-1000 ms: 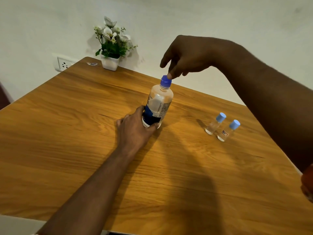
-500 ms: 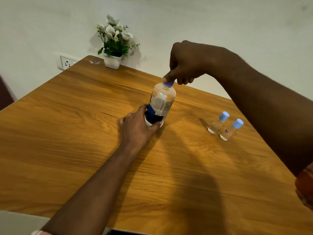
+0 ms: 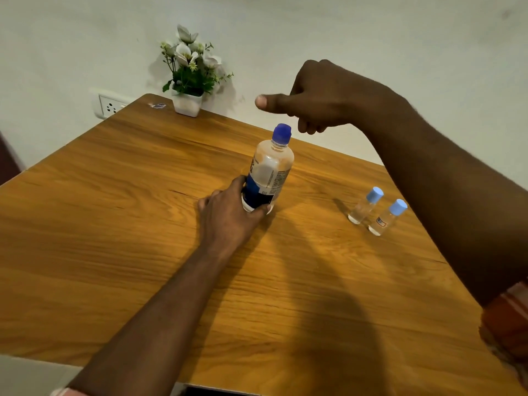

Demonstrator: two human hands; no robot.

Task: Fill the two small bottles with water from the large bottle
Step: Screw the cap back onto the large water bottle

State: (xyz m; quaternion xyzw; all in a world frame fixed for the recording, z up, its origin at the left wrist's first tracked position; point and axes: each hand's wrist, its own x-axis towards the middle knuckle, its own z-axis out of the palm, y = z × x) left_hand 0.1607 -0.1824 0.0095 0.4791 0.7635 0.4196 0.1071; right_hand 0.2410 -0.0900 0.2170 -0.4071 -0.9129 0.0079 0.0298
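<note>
The large water bottle stands mid-way across the table, blue cap on. The left hand wraps its base to steady it. The right hand hovers above the cap, fingers curled on nothing, thumb out. The two small bottles stand capped near the table's right edge.

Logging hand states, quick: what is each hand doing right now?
Left hand: grips the large bottle low on its body.
Right hand: fingers curled, thumb out, holding nothing, above the blue cap.
</note>
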